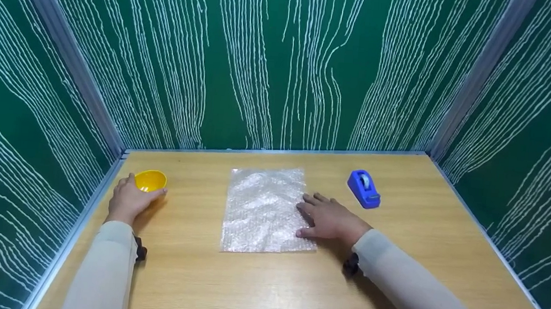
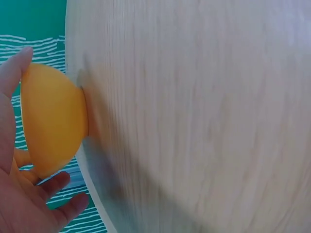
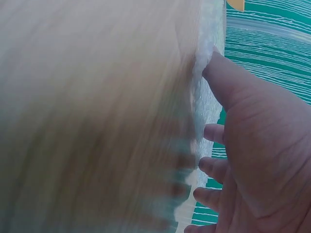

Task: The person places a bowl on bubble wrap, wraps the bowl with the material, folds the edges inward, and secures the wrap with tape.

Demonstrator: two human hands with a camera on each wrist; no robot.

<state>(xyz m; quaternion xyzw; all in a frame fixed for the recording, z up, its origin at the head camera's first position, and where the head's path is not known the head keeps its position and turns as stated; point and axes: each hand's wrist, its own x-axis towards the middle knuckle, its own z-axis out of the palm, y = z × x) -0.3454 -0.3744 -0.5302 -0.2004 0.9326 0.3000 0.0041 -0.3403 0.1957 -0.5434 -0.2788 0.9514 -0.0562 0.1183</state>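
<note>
My left grip (image 1: 129,198) was clamped on the yellow bowl (image 1: 152,180), left of the bubble wrap (image 1: 264,212); my right grip (image 1: 330,220) was spread at the wrap's right edge. I judged the bowl light, stiff, slick, best held across its rim; the wrap soft.

A yellow bowl (image 1: 151,180) stands upright left of a flat bubble-wrap sheet (image 1: 262,212)

Glare on bubble wrap (image 1: 265,214), soft shadows
</note>
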